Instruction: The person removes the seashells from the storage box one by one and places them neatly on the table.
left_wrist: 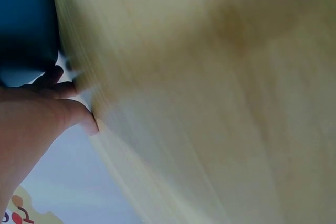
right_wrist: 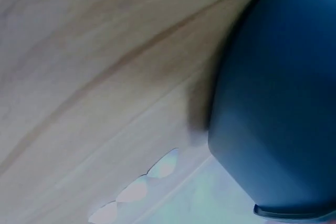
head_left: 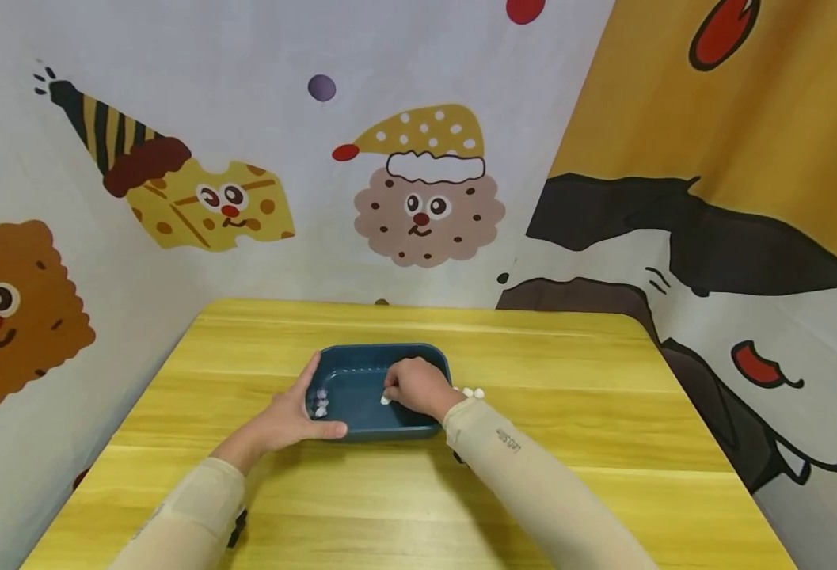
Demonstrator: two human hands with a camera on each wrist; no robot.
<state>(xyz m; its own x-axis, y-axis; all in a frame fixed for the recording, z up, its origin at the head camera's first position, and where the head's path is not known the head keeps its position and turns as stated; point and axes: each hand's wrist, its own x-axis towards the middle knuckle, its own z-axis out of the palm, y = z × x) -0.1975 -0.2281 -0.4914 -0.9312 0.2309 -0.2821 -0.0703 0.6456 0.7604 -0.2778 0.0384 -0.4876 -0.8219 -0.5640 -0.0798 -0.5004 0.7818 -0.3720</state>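
A dark blue tray (head_left: 361, 435) sits on the table. My left hand (head_left: 283, 419) rests against its left end, thumb along the front rim and fingers spread toward the back corner; the left wrist view shows this hand (left_wrist: 39, 114) beside the tray (left_wrist: 26, 19). Inside the tray my right hand (head_left: 421, 386) pinches a small white piece (head_left: 386, 400) between thumb and fingers, low over the bottom. Several pale purplish-white pieces (head_left: 321, 403) lie in a line at the tray's left side. The right wrist view has the tray's outer wall (right_wrist: 278, 103) but not the right hand's fingers.
Just right of the tray, small white pieces (head_left: 478, 393) lie on the yellow wood-grain table (head_left: 568, 372); three white pieces (right_wrist: 132, 189) show in the right wrist view. A curtain with cartoon prints (head_left: 247, 79) hangs behind the table's back edge.
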